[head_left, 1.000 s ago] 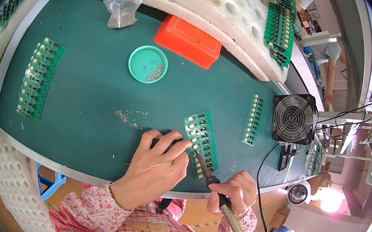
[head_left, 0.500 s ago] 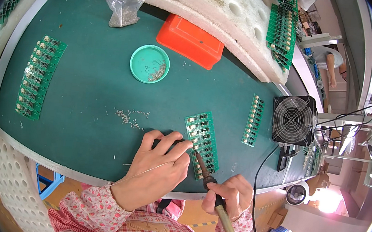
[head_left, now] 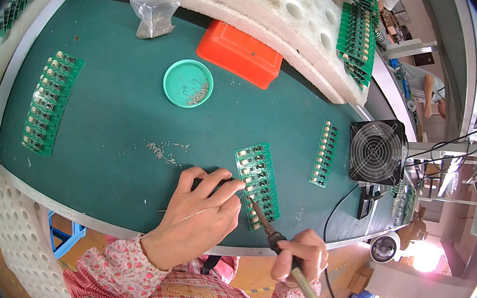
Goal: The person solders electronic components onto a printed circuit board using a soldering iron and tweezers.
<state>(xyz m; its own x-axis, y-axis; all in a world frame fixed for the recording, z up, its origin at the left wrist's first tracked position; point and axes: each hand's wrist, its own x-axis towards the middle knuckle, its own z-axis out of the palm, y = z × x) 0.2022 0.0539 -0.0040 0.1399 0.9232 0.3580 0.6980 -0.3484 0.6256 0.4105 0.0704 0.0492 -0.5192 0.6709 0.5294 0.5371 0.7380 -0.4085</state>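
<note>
My right hand [head_left: 304, 255] is closed around the handle of a soldering iron [head_left: 273, 235]. Its tip comes down on or just over the lower left part of a green circuit board panel [head_left: 258, 181], which carries rows of white and black components. At the panel's left edge, my left hand [head_left: 198, 215] has bent fingers, the forefinger reaching to the board. Thin solder wire [head_left: 186, 219] runs across the back of that hand and in between its fingers. A dark thing under those fingers is mostly hidden.
Small loose parts [head_left: 164, 151] lie left of the panel. Behind are a round teal dish [head_left: 168, 94], an orange-red box [head_left: 238, 55], and a plastic bag [head_left: 156, 16]. More panels [head_left: 49, 104] lie left and right [head_left: 324, 153]. A fan [head_left: 376, 150] stands right, near the iron's cable.
My right hand has shifted right and slightly down, and the iron has tilted with it. The left hand keeps its grip beside the panel. The view has shifted slightly.
</note>
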